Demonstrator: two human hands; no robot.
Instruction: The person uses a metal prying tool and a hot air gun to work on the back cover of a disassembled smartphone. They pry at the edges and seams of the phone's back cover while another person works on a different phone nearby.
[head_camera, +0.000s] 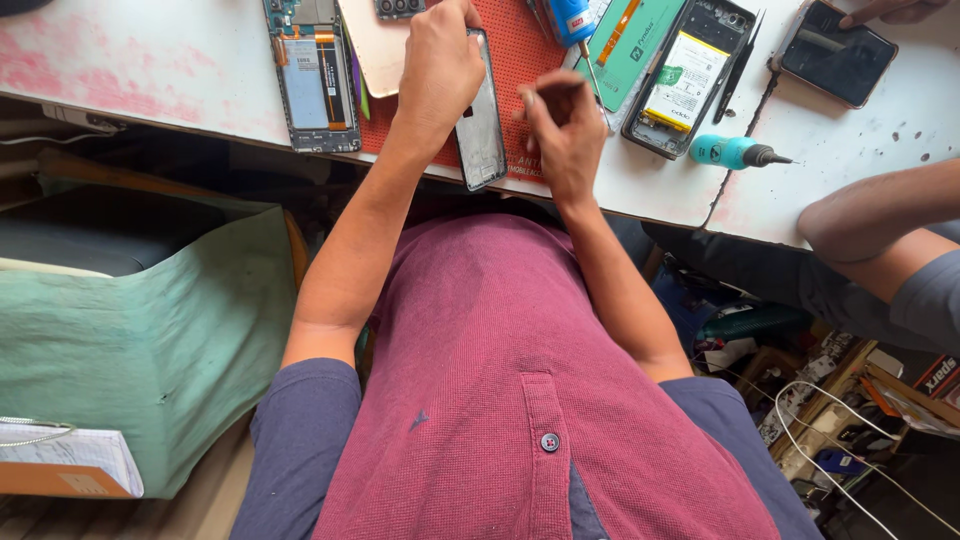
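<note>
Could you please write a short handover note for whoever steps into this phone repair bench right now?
Left hand: holds the grey phone frame on edge over the red work mat.
Right hand: pinched shut beside the frame's lower edge; whatever small thing it grips is too small to tell.
Nearby: opened phone with battery to the left, second opened phone and teal screwdriver to the right. A co-worker's hand rests on a dark phone.
Done: the frame is off its phone.
Left: both opened phones lie uncovered.
</note>
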